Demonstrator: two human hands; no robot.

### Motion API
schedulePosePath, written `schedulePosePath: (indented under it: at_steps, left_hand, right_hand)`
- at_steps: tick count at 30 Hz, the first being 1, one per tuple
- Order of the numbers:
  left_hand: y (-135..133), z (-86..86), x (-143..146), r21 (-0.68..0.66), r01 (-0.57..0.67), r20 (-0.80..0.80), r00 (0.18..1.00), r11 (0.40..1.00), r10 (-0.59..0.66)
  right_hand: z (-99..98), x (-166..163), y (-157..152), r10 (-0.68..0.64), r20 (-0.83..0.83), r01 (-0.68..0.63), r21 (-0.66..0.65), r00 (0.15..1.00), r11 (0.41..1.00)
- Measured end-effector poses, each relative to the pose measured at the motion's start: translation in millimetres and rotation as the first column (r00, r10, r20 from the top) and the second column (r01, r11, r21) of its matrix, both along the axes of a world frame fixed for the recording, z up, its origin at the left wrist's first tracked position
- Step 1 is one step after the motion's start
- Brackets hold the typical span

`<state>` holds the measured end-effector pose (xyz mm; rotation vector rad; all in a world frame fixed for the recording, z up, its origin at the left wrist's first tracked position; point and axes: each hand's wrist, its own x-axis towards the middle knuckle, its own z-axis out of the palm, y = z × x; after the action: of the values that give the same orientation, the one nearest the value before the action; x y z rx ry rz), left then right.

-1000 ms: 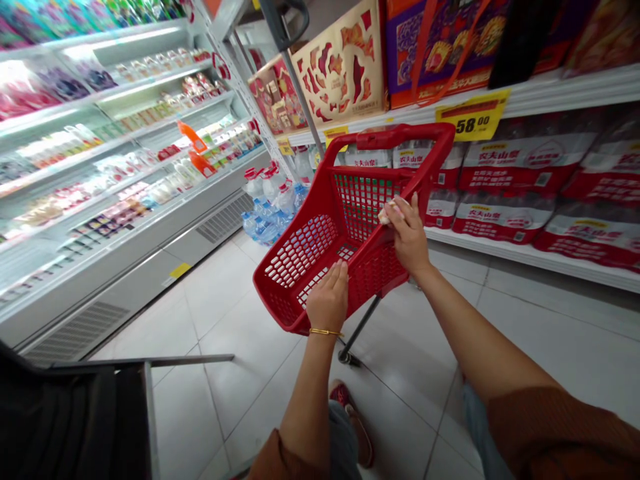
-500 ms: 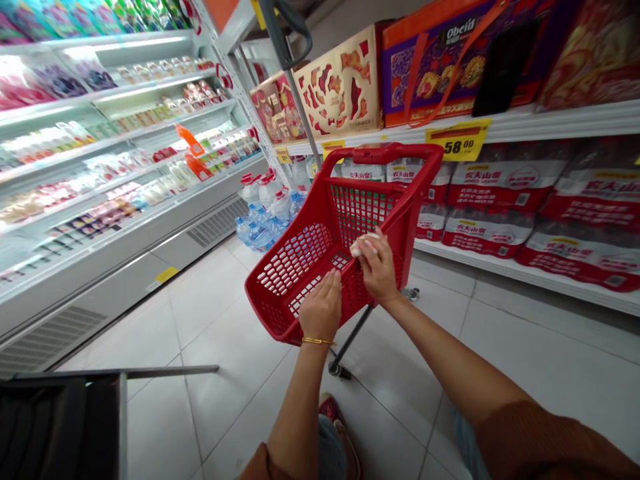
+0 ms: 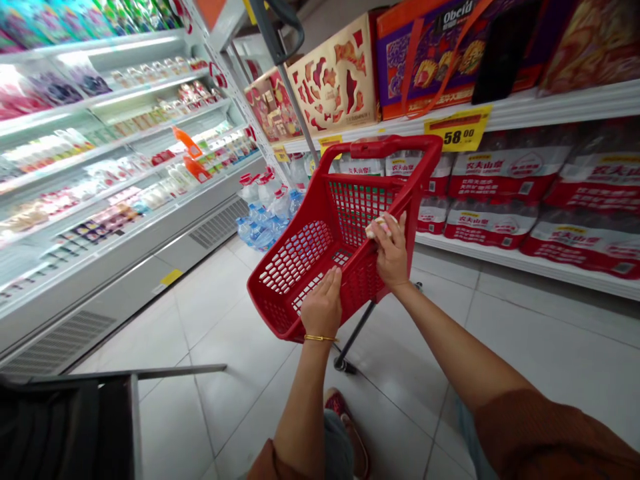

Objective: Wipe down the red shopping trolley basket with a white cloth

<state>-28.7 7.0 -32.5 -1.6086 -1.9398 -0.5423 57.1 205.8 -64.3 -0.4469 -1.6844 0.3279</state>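
Note:
A red plastic shopping cart [image 3: 361, 277] with perforated sides stands in front of me on thin metal legs. My left hand [image 3: 323, 305], a gold bangle at its wrist, is closed over the near rim, fingers hooked inward. Farther up the same rim, my right hand [image 3: 393, 252] presses a crumpled whitish-pink cloth [image 3: 379, 227] against the edge. Part of the cloth is hidden under those fingers. Through the grid, the inside of the basket shows no goods.
Bottled water packs [image 3: 490, 223] fill the low shelf at right, below gift boxes [image 3: 333, 83]. Blue water bottles [image 3: 263, 227] stand on the floor behind the cart. A refrigerated display [image 3: 165, 257] runs along the left. A black slatted object with a metal frame [image 3: 65, 427] is at lower left.
My right hand has slid the cloth up along the rim toward the handle end. My left hand keeps its place on the rim. The view has shifted slightly.

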Motion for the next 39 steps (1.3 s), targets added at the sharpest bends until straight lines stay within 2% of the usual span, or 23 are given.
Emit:
schedulePosePath:
  at_steps: [4, 9, 15, 20, 24, 27, 30, 35, 39]
  left_hand:
    - [0.7, -0.4, 0.4, 0.009, 0.004, 0.000, 1.000, 1.000, -0.004]
    - [3.7, -0.5, 0.3, 0.020, 0.012, 0.012, 1.000, 1.000, -0.012]
    - [7.6, 1.8, 1.8, -0.005, -0.013, 0.025, 1.000, 1.000, 0.013]
    - [8.9, 1.6, 5.7, -0.051, -0.027, 0.001, 1.000, 0.998, 0.027]
    - [6.4, 3.5, 8.6, -0.140, -0.032, -0.107, 0.994, 0.990, 0.017]
    - [3.8, 7.2, 9.0, -0.218, -0.040, -0.217, 0.976, 0.975, -0.008]
    - [2.5, 10.4, 8.6, -0.262, -0.067, -0.293, 0.956, 0.963, -0.013]
    - [4.0, 11.6, 9.4, -0.272, -0.093, -0.321, 0.947, 0.958, 0.001]
    - [5.6, 10.3, 10.8, -0.210, -0.092, -0.321, 0.947, 0.973, 0.020]
  right_hand:
    - [0.2, -0.3, -13.5, -0.084, -0.107, 0.066, -0.161, 0.991, 0.985]
    - [-2.6, -10.0, -58.4, -0.049, -0.195, -0.031, -0.387, 0.980, 0.922]
    - [-13.2, -17.5, -119.1, 0.006, -0.213, -0.104, -0.452, 0.977, 0.886]
    - [-35.0, -27.3, -155.6, -0.025, -0.143, -0.049, -0.489, 0.989, 0.871]
    - [-46.0, -40.2, -146.8, -0.108, -0.146, 0.041, -0.402, 0.983, 0.915]
    - [-53.4, -46.1, -132.6, -0.076, -0.174, 0.021, -0.299, 0.982, 0.954]
    - [-61.3, -47.6, -125.8, -0.044, -0.191, -0.009, -0.268, 0.981, 0.963]
    - [-71.3, -45.5, -125.2, -0.014, -0.233, -0.041, -0.228, 0.972, 0.973]
    - [-81.0, -42.0, -124.4, 0.016, -0.238, -0.071, -0.223, 0.971, 0.972]
